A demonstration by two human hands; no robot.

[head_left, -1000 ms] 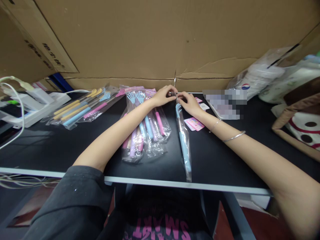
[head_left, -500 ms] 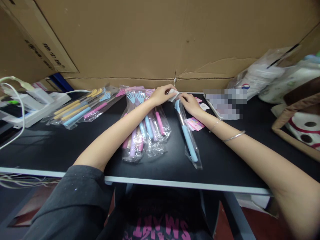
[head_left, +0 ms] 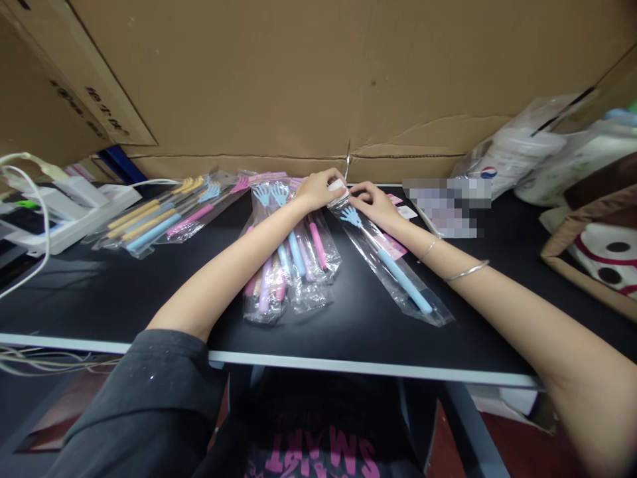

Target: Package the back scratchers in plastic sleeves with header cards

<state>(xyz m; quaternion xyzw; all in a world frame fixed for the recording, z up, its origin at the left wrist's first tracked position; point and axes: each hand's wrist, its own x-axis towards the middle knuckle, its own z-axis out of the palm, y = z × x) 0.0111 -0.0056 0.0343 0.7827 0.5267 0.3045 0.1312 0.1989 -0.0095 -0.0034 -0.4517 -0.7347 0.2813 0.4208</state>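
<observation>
A blue back scratcher lies slanted on the black desk inside a clear plastic bag, its claw end toward my hands. My left hand is closed on a small white folded card at the bag's top end. The fingers of my right hand are curled and pinch the same end of the bag. Under my left forearm rests a pile of bagged back scratchers in pink, purple and blue. Pink printed cards lie partly behind the bag and my right wrist.
More bagged back scratchers lie at the left, beside a white power strip with cables. A phone-like flat object, a bagged cup and a brown-handled bag stand at the right. A cardboard wall closes the back.
The bagged blue back scratcher has swung, its handle end moving right and its claw end slightly left. The white card in my left hand has shifted a little left.
</observation>
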